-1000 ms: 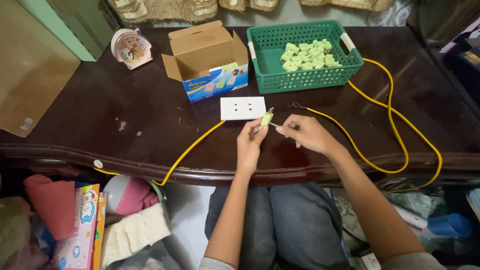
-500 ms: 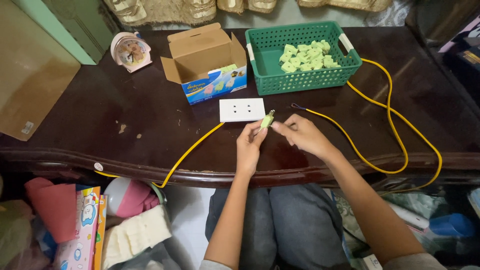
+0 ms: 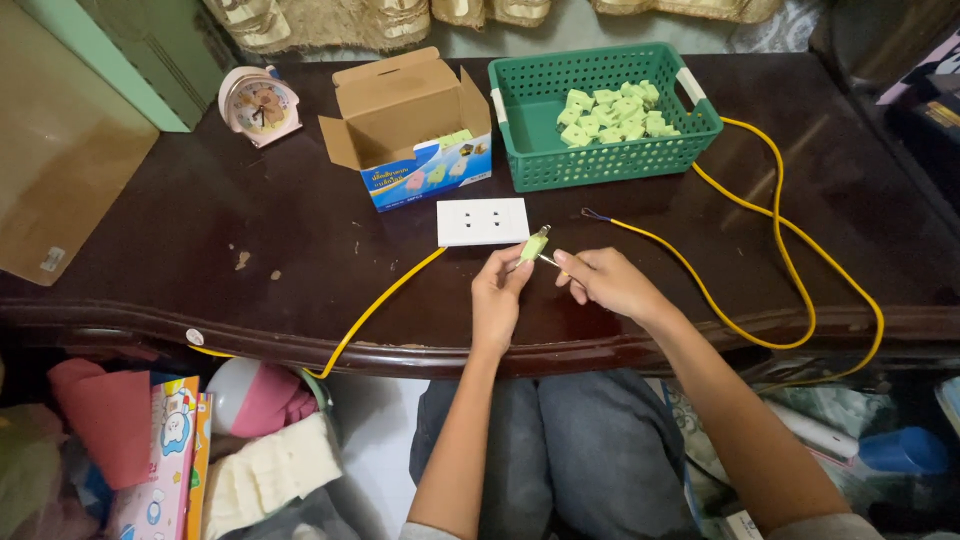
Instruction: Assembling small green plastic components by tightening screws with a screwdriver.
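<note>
My left hand (image 3: 498,297) pinches a small pale green socket piece (image 3: 535,244) just below a white two-outlet wall plate (image 3: 483,221) lying flat on the dark wooden table (image 3: 300,270). My right hand (image 3: 606,284) holds a thin metal tool (image 3: 551,263) whose tip points into the green piece. A yellow wire (image 3: 385,295) comes up over the table's front edge toward my left hand. A second yellow wire (image 3: 700,290) loops across the right side, and its bare end (image 3: 586,213) lies right of the plate.
A green plastic basket (image 3: 600,172) with several pale green pieces stands at the back. An open cardboard box (image 3: 405,125) sits to its left, and a small pink alarm clock (image 3: 260,104) beyond that. Cardboard leans at far left. Clutter fills the floor below.
Almost nothing differs. Both hands stay at the green piece, with the right hand and tool shifted slightly lower.
</note>
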